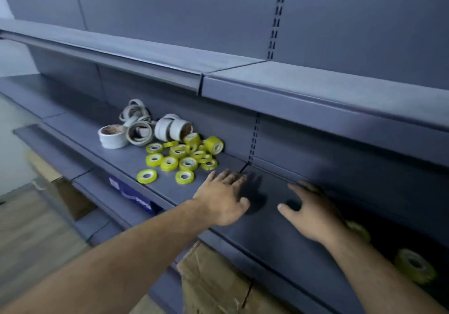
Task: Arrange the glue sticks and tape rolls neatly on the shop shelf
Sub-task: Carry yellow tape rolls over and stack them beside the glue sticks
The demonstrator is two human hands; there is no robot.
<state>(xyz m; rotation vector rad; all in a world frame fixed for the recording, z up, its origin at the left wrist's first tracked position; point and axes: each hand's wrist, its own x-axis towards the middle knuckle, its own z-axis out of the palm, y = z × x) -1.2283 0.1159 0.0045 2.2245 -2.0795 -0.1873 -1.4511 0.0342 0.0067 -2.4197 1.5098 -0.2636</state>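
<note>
1. Over the middle shelf (116, 158), at the seam between two panels: the left hand (223, 197) is spread, fingers straight and apart, holding nothing. Whether the palm touches the shelf, I cannot tell.
2. The right hand (311, 214) lies just beside it, fingers splayed and empty, reaching toward the back wall. Its fingertips are blurred.
3. Risk: a sideways sweep of the left hand into the yellow tape rolls (184, 155) lying near it could scatter them. Several stand on edge and would likely roll toward the front lip and off.
4. Risk: two stray yellow rolls (415, 265) sit in shadow behind the right forearm. An elbow shift could knock them, or they may be missed when sorting.
5. Risk: the white tape rolls (143, 129) are heaped and leaning on each other. Pulling one out probably topples the rest.
6. Count, yellow: about fifteen in the loose cluster, plus the two strays. Overlaps make this uncertain.
7. Count, white: about seven, of differing widths, touching the yellow pile at its back edge.
8. Count, glue sticks: none in view.
9. Below the shelf: one cardboard box (213, 282).
</note>
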